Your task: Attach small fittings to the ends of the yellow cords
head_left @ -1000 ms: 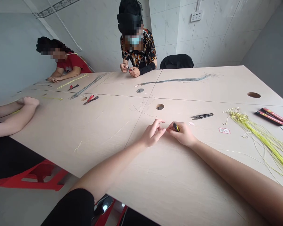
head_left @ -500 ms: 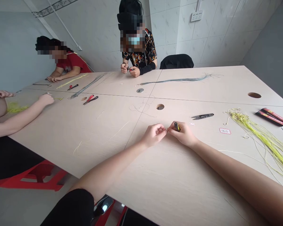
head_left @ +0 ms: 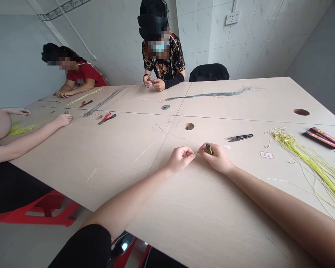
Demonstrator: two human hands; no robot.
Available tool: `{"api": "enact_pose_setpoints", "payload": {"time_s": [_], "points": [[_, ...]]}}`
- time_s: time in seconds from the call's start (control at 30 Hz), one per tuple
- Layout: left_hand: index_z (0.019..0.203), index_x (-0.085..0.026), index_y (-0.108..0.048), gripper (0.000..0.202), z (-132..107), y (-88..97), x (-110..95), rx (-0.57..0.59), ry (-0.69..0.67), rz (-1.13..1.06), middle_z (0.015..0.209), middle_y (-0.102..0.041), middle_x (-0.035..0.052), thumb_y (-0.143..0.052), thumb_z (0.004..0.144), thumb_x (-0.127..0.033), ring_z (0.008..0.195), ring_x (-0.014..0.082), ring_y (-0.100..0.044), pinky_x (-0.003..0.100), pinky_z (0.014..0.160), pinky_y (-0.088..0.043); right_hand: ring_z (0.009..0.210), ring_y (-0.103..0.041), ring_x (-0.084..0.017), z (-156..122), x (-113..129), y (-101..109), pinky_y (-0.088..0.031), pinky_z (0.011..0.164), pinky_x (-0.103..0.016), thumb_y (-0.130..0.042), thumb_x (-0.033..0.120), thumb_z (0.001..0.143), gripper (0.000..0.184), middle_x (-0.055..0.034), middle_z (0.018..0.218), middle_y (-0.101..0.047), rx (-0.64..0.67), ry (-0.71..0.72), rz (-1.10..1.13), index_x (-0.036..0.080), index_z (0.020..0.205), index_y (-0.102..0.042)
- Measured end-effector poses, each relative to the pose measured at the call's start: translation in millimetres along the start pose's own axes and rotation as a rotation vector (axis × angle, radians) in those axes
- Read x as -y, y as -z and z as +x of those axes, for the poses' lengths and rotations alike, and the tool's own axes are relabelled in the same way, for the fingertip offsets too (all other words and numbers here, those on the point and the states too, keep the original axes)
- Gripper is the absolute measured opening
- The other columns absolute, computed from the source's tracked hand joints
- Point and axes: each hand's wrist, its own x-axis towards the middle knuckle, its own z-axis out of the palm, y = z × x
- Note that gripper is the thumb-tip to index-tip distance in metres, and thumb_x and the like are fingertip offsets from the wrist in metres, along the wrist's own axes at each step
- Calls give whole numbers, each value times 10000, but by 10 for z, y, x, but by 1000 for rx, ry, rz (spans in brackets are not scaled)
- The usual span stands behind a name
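The right hand (head_left: pixel 216 158) is wrapped round a dark stubby tool (head_left: pixel 209 149) with yellow on it, its end standing up out of the fist, while the left hand (head_left: pixel 181 158) has thumb and forefinger drawn together; whatever those fingers pinch, if anything, is too small for me to make out. A second ago the left fingers were fanned out; now they are curled in, with the tips just beside the right hand's, so the work seems to have narrowed to that one tiny spot above the table (head_left: pixel 206 208). The right hand has hardly moved and looks to be the steadying one. Just beyond it, far and to the right, lie black snips (head_left: pixel 240 138), untouched. Farther right sits a red-edged label (head_left: pixel 266 155), then a tangled yellow-green bundle of line (head_left: pixel 309 165) running toward the near edge, with red-and-black boxes (head_left: pixel 321 140) past it. On the left, a co-worker's hand (head_left: pixel 63 120) has come farther across the tabletop, near red-handled pliers (head_left: pixel 107 118). At the far side, a person in a patterned shirt (head_left: pixel 164 61) leans over their own handwork.
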Motion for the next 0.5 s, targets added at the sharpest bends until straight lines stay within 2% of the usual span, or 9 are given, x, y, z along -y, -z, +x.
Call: {"api": "enact_pose_setpoints", "payload": {"time_s": [0.13,0.27,0.33,0.4,0.5], "points": [[627,-151,-534,269,-20,6,-20,1,-8,-13,563,-473,-32,-652,705,-379,505,68,-384,207,477,-305,568,-405,-119,4,-18,-2,-332,578,-278,-517,367,762,198,24,614,-481,-39,-47,8,177,725,-560],[614,-159,-502,316,-40,13,-19,-28,-79,-18,542,-439,-40,-648,733,-412,492,63,-366,203,469,-294,547,-386,-119,4,-33,-7,-322,562,-278,-526,409,788,224,45,596,-409,-78,-97,57,186,797,-545],[626,-160,-506,328,-46,15,-12,-51,-122,-4,542,-443,-38,-647,744,-432,501,68,-379,205,477,-303,554,-388,-119,1,-32,-2,-320,560,-275,-538,410,787,221,46,609,-406,-40,-108,98,190,808,-531],[640,-161,-509,337,-50,15,-5,-74,-157,5,547,-447,-35,-643,755,-448,510,72,-389,207,487,-313,569,-393,-119,-1,-28,10,-322,562,-274,-517,402,798,222,39,615,-408,36,-86,160,192,734,-482],[642,-165,-491,360,-57,12,-6,-98,-192,4,551,-440,-36,-634,768,-471,516,74,-391,209,488,-312,554,-380,-117,-6,-23,29,-326,554,-278,-414,433,852,339,27,577,-387,157,-38,234,200,611,-375]]}}
